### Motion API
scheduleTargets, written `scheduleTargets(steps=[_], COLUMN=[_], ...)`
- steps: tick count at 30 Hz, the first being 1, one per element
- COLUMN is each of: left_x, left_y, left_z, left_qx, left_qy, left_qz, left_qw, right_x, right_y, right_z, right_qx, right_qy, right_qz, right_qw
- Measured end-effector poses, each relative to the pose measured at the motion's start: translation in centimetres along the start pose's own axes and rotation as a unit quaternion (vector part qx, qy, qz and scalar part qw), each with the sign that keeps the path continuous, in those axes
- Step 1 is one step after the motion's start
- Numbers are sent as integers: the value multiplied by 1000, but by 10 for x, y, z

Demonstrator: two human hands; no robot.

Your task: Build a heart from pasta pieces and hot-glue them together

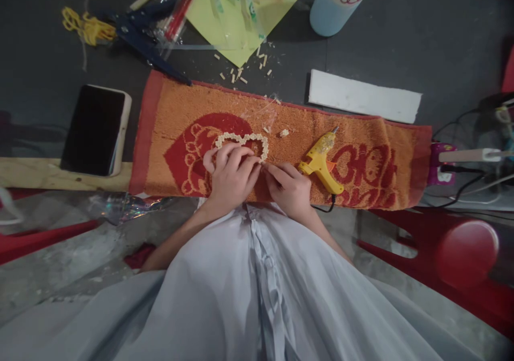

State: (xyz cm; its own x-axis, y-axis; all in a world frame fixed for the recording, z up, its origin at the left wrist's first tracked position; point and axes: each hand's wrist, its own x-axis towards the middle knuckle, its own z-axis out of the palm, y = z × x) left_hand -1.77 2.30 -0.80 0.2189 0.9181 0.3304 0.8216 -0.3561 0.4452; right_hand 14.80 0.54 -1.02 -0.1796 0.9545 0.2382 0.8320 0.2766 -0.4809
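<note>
"Looking mid-frame, what do you see?"

"Left hand (235, 176), fingers bent over a pale, bumpy, heart-like outline (265, 145) on an orange towel (193, 101). Right hand (291, 189), fingertips bunched at its lower edge. I cannot tell whether either pinches anything."

"Any advice?"

"Steady it lightly; keep knuckles off the yellow glue gun (321, 165), right of centre."

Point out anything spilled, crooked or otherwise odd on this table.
Short pale pieces lie scattered on the dark table beside the yellow-green paper, like spilled offcuts. Wispy strands litter the towel nearby, and its right end looks rumpled rather than flat.
</note>
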Motion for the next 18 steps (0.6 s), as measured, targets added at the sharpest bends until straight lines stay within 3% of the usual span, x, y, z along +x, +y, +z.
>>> scheduleTargets(steps=[6, 13, 18], left_x=[-4, -14, -23], left_y=[-3, -25, -29], left_z=[-7, -24, -25], left_qx=[11, -6, 20], left_qy=[33, 91, 104], left_qz=[1, -46, 10], left_qw=[999, 995, 994], right_x=[-3, -6, -6], right_y=[0, -1, -1], right_z=[2, 5, 5], right_qx=[-9, -20, -26], right_qy=[-5, -13, 3], right_qz=[-5, 8, -9], right_qw=[1000, 1000, 1000])
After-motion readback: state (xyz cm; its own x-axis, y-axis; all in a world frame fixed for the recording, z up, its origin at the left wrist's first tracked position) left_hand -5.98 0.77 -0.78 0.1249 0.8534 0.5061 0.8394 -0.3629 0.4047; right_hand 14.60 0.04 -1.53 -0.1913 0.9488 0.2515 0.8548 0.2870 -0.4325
